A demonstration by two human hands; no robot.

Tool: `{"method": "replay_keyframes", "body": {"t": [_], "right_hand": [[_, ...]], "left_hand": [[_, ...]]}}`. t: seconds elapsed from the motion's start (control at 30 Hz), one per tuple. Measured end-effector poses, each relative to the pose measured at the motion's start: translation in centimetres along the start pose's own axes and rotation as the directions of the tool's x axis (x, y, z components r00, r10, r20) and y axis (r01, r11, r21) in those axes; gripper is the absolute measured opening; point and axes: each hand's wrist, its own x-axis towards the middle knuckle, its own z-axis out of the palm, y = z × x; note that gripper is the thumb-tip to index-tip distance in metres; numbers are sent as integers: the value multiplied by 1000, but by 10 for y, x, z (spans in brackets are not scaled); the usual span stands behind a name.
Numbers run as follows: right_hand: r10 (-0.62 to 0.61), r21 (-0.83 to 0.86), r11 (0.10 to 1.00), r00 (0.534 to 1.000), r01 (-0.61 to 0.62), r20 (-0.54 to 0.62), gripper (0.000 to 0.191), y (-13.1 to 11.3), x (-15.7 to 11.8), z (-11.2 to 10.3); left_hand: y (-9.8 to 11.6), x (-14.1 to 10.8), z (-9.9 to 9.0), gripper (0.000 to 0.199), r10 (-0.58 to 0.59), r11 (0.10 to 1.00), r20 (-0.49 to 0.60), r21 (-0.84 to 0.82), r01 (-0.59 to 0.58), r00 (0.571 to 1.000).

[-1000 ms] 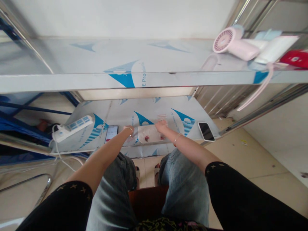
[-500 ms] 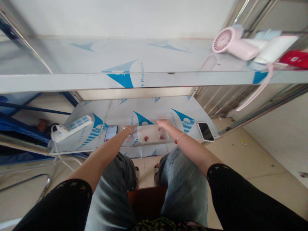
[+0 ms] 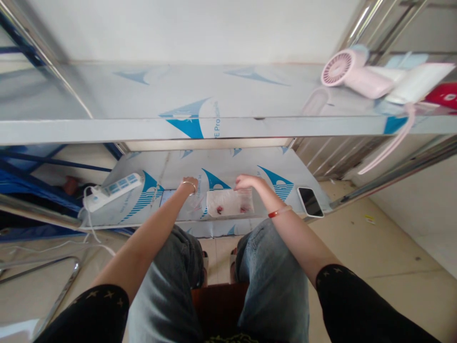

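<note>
On the lower shelf lies a flat, whitish rectangular piece (image 3: 230,203) with two small dark red marks; I cannot make out its material. My right hand (image 3: 247,181) is above its upper right edge, fingers bent down and drawn together. My left hand (image 3: 191,183) is curled closed beyond the piece's upper left corner, and whatever its fingers hold is too small to see. Below that hand lies a thin, clear, reddish-tinted item (image 3: 193,203), blurred. Partly behind my left forearm is a phone with a lit screen (image 3: 166,196).
A white power strip (image 3: 119,188) with a plugged-in cable lies at the left of the lower shelf (image 3: 171,166). At the right end is a white-edged device with a dark screen (image 3: 310,202). The upper shelf edge (image 3: 128,131) crosses above my hands, carrying a pink handheld fan (image 3: 367,82).
Both hands have lifted slightly; the right has moved back off the whitish piece, leaving more of its right side visible. The whole view has shifted a little.
</note>
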Motion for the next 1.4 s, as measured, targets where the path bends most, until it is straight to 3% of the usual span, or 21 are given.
{"method": "replay_keyframes", "body": {"t": [0.1,0.27,0.4,0.57,0.7,0.83,1.07,1.17,1.27,1.33,1.4], "right_hand": [[-39,51,998,999,39,-7,29,-12,-13,-5],[-127,228,964,990,139,-67,34,-41,-35,-10],[-143,382,904,978,191,-151,22,-51,-40,-6],[-103,606,776,983,175,-152,20,-53,-48,-6],[-87,745,660,995,99,-56,21,-57,-57,-12],[-115,800,585,990,131,-78,20,-62,-57,-13],[-128,728,663,985,174,-119,13,-65,-48,-7],[-147,697,693,982,185,-115,13,-67,-48,-7],[-113,688,702,983,184,-148,12,-70,-49,-8],[-70,711,680,981,180,-182,12,-74,-50,-10],[-16,753,632,975,182,-223,12,-78,-51,-12]], "left_hand": [[-6,-10,-21,27,12,998,-52,-68,-15,999],[-5,-32,-45,23,141,903,-233,-368,-222,962],[2,-45,-56,23,196,784,-251,-541,-305,948],[5,-51,-61,24,146,720,-243,-639,-272,959],[5,-51,-61,22,97,686,-243,-686,-242,965],[9,-51,-61,20,117,669,-261,-692,-270,958],[9,-46,-58,19,77,694,-322,-662,-282,944],[5,-45,-56,24,13,733,-420,-614,-295,907],[4,-47,-56,30,-81,767,-541,-570,-294,837],[6,-49,-58,27,-103,739,-581,-588,-329,807],[10,-49,-58,21,-58,651,-578,-640,-408,814]]}}
